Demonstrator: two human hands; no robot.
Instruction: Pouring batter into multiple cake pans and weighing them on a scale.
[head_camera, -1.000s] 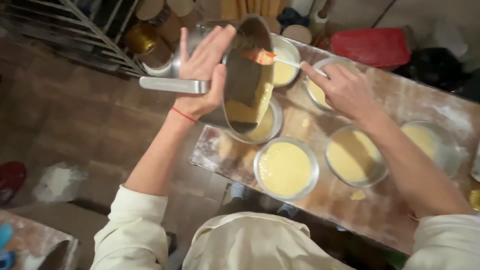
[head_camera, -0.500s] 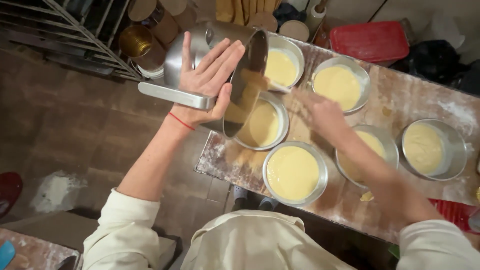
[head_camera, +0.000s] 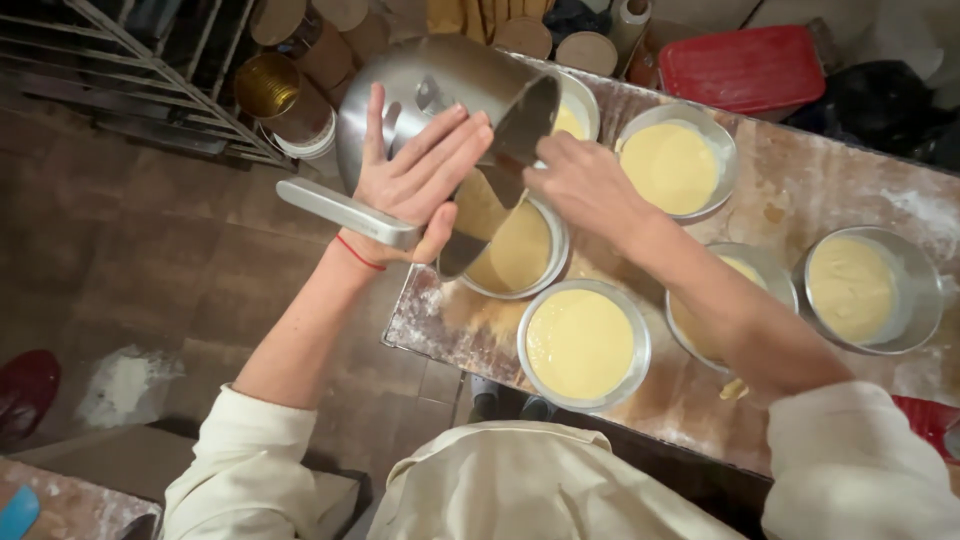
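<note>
The left hand (head_camera: 415, 185) tipped a steel saucepan (head_camera: 430, 100) (batter inside) over a tin (head_camera: 515, 250); the right hand (head_camera: 585, 185) reached in.

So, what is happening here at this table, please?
A person tips a metal saucepan over a round tin on a floured wooden table. The left hand holds the pan by its side and handle, and the right hand reaches into its mouth, where yellow batter runs down into the tin. Other tins nearby, such as the nearest one, already hold batter.
</note>
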